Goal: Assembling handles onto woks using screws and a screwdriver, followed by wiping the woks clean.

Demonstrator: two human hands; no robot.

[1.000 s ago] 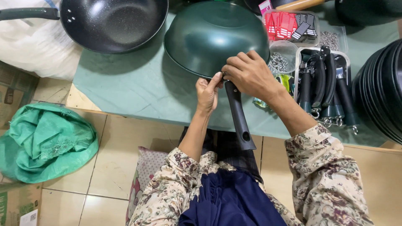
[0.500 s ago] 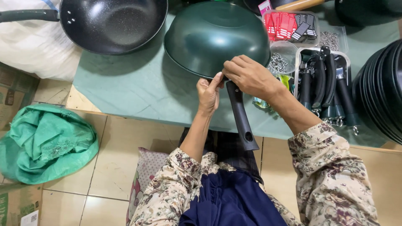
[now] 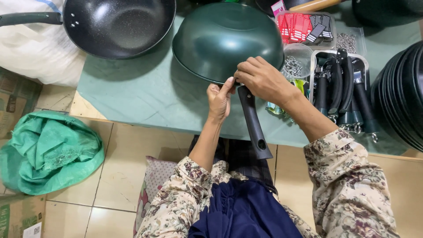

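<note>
Green and upside down, the wok (image 3: 227, 39) lies on the worktop (image 3: 145, 94), which has a green cover. Its long black handle (image 3: 253, 125) sticks out from the wok's near rim, past the worktop edge, toward the person. The left hand (image 3: 219, 98) is just below the wok's rim, its fingertips pressed together against the top of the handle, right where handle and wok meet. The right hand (image 3: 261, 79) lies over that same spot from the other side, its grip curled tight on the joint; whether it pinches something small I cannot tell. To the left of the wok sits a black speckled frying pan (image 3: 118, 26), open side up. To the right of the wok is a clear tray of loose black handles (image 3: 341, 90). Farther right of the wok stands a stack of dark pans (image 3: 403, 94). Below and left of the wok, a green cloth bundle (image 3: 46, 152) lies on the tiled floor
</note>
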